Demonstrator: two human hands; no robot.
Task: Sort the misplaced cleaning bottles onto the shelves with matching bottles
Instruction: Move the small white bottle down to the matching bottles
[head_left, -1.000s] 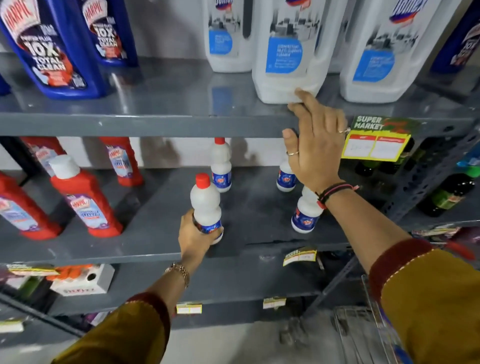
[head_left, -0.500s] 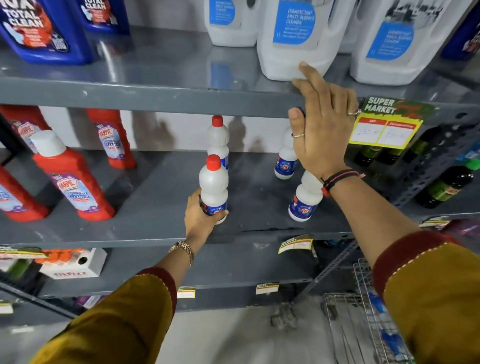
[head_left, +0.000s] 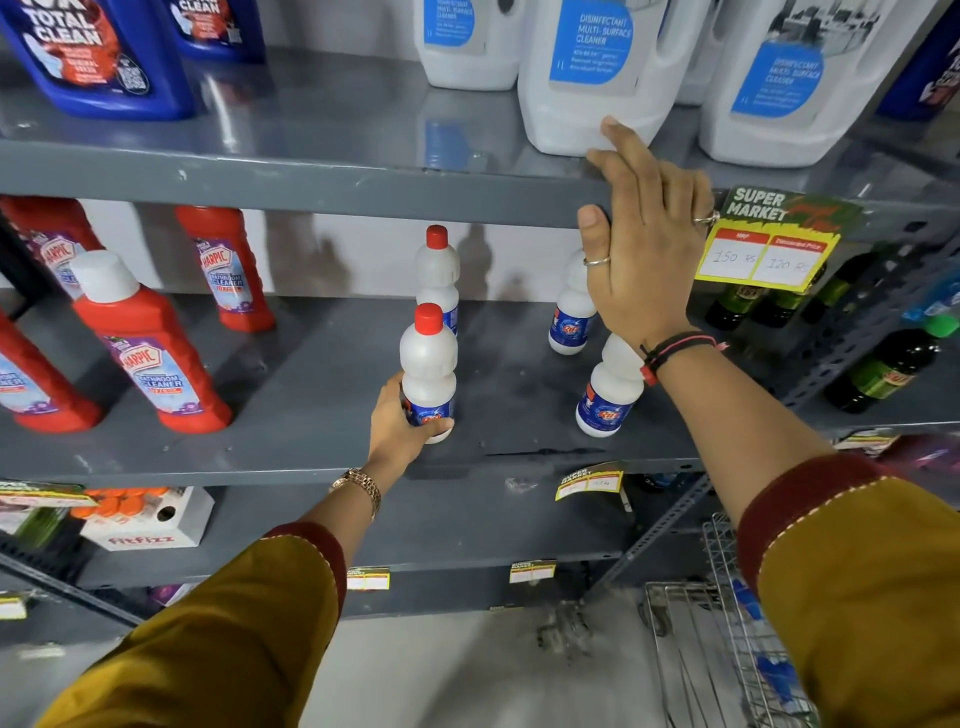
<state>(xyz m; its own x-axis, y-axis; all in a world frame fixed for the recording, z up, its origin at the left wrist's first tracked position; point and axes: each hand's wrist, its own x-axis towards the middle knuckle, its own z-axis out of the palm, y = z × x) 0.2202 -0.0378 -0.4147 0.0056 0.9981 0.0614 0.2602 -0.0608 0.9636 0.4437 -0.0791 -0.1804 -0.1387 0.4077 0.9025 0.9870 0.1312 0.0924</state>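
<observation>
My left hand (head_left: 400, 426) grips the base of a small white bottle with a red cap (head_left: 428, 364), which stands upright on the grey middle shelf (head_left: 322, 457). Right behind it stands a matching white bottle (head_left: 437, 265). Two more of the same kind (head_left: 571, 317) (head_left: 608, 395) stand to the right, partly hidden by my right arm. My right hand (head_left: 649, 249) lies flat against the front edge of the upper shelf (head_left: 311, 182), fingers spread, fingertips touching a large white disinfectant jug (head_left: 597, 78). It holds nothing.
Red bathroom cleaner bottles (head_left: 150, 353) fill the left of the middle shelf. Blue bottles (head_left: 98, 57) and more white jugs (head_left: 779, 88) stand on the upper shelf. Dark green bottles (head_left: 883, 369) are at the right, a yellow price tag (head_left: 763, 254) hangs nearby, and a wire cart (head_left: 727, 649) stands low right.
My left hand has pushed the small white bottle further in on the middle shelf, closer to the bottle behind it. My right hand stays on the upper shelf edge.
</observation>
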